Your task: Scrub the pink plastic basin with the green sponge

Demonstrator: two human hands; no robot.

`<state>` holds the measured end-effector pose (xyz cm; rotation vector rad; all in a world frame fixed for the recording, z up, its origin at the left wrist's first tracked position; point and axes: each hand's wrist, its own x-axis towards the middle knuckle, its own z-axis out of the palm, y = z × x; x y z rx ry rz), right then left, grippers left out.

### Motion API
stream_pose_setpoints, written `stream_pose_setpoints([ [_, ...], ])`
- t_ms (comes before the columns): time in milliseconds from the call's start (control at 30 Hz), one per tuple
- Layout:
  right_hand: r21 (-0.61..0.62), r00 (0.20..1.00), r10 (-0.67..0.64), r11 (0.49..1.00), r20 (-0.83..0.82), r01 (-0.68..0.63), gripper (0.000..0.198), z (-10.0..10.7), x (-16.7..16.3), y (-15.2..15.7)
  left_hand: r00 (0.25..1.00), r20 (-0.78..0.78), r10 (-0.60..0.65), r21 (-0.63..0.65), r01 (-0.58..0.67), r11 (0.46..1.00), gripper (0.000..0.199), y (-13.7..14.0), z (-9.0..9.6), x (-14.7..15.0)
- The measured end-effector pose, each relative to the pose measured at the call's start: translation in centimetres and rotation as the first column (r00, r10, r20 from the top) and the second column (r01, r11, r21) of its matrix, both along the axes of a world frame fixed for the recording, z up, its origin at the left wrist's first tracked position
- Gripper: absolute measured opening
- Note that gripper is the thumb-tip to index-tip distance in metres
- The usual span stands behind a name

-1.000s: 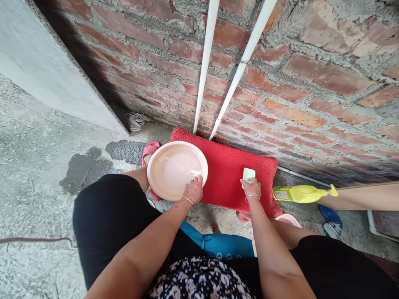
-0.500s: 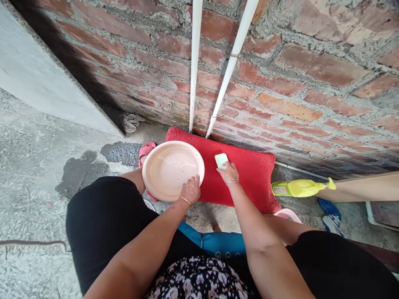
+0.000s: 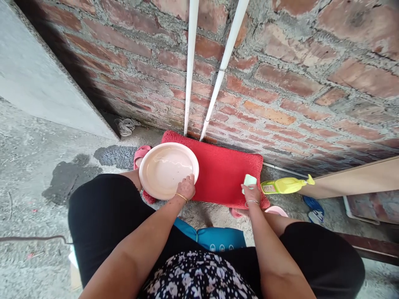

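red mat (image 3: 224,172) lies open between basin (image 3: 166,144) and right hand (image 3: 252,193)

We see a red fabric surface (image 3: 222,174), long and flat with fuzzy edges, set lengthwise along the foot of the wall. On its left end sits a wide, pale pink basin (image 3: 160,166) with water inside, its rim reaching past the fabric's edge. At the right end we find a pale green block (image 3: 250,180) in the right hand (image 3: 252,193); we cannot tell whether it touches the fabric. Around and below, we have rough grey concrete floor (image 3: 28,162), bearing dark wet patches (image 3: 67,176), a crumpled grey rag (image 3: 126,126) and blue-and-white slippers (image 3: 313,206).
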<state>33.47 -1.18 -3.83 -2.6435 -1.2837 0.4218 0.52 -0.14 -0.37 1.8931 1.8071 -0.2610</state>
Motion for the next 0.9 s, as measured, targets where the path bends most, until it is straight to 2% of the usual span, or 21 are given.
stream_pose_setpoints([
  [100, 0.020, 0.986, 0.147, 0.989, -0.077, -0.146, 0.042, 0.0, -5.9, 0.9, 1.000, -0.008, -0.004, -0.015, 0.004, 1.000, 0.046, 0.1, 0.1, 0.0],
  [167, 0.009, 0.949, 0.304, 0.952, -0.088, -0.305, 0.039, 0.1, -9.5, 1.4, 1.000, -0.008, -0.001, -0.024, 0.001, 1.000, 0.047, 0.1, 0.0, 0.0],
  [233, -0.019, 0.908, 0.412, 0.910, -0.069, -0.415, 0.036, 0.3, -11.6, 1.8, 1.000, -0.006, 0.002, -0.026, -0.002, 1.000, 0.047, 0.1, 0.0, 0.0],
  [300, -0.037, 0.899, 0.437, 0.898, -0.045, -0.438, 0.036, 0.5, -11.7, 1.8, 1.000, -0.009, 0.004, -0.020, -0.004, 1.000, 0.047, 0.1, -0.1, 0.0],
  [367, -0.052, 0.931, 0.361, 0.930, -0.045, -0.363, 0.037, 0.8, -9.9, 1.5, 1.000, -0.014, 0.002, -0.011, -0.002, 1.000, 0.047, 0.1, -0.2, 0.1],
  [467, -0.077, 0.991, 0.104, 0.991, -0.082, -0.110, 0.041, 1.3, -5.2, 0.2, 1.000, -0.016, 0.000, -0.002, 0.000, 1.000, 0.046, 0.1, -0.2, 0.1],
  [567, -0.087, 0.978, -0.183, 0.981, -0.103, 0.175, 0.042, 1.9, -1.4, -1.0, 1.000, -0.016, -0.002, -0.012, 0.002, 1.000, 0.046, 0.1, -0.1, 0.2],
  [633, -0.081, 0.960, -0.260, 0.964, -0.108, 0.252, 0.040, 2.1, -0.8, -1.2, 1.000, -0.011, 0.002, -0.011, -0.002, 1.000, 0.045, 0.1, 0.0, 0.2],
  [667, -0.070, 0.963, -0.246, 0.968, -0.110, 0.239, 0.039, 2.1, -1.3, -1.2, 1.000, -0.006, 0.005, -0.008, -0.005, 1.000, 0.045, 0.1, 0.0, 0.2],
  [733, -0.042, 0.985, -0.130, 0.991, -0.115, 0.126, 0.039, 2.0, -3.4, -1.1, 1.000, 0.008, 0.012, -0.002, -0.012, 1.000, 0.043, 0.1, 0.0, 0.2],
  [800, -0.021, 0.991, 0.065, 0.997, -0.120, -0.068, 0.039, 1.6, -6.8, -1.3, 1.000, 0.019, 0.018, -0.005, -0.018, 1.000, 0.042, 0.2, -0.2, 0.2],
  [833, -0.015, 0.976, 0.179, 0.983, -0.123, -0.183, 0.037, 1.5, -8.7, -1.6, 1.000, 0.021, 0.021, -0.009, -0.020, 1.000, 0.042, 0.2, -0.2, 0.2],
  [900, -0.013, 0.903, 0.410, 0.910, -0.130, -0.415, 0.033, 1.2, -12.3, -2.4, 1.000, 0.022, 0.021, -0.019, -0.021, 1.000, 0.044, 0.1, -0.3, 0.2],
])
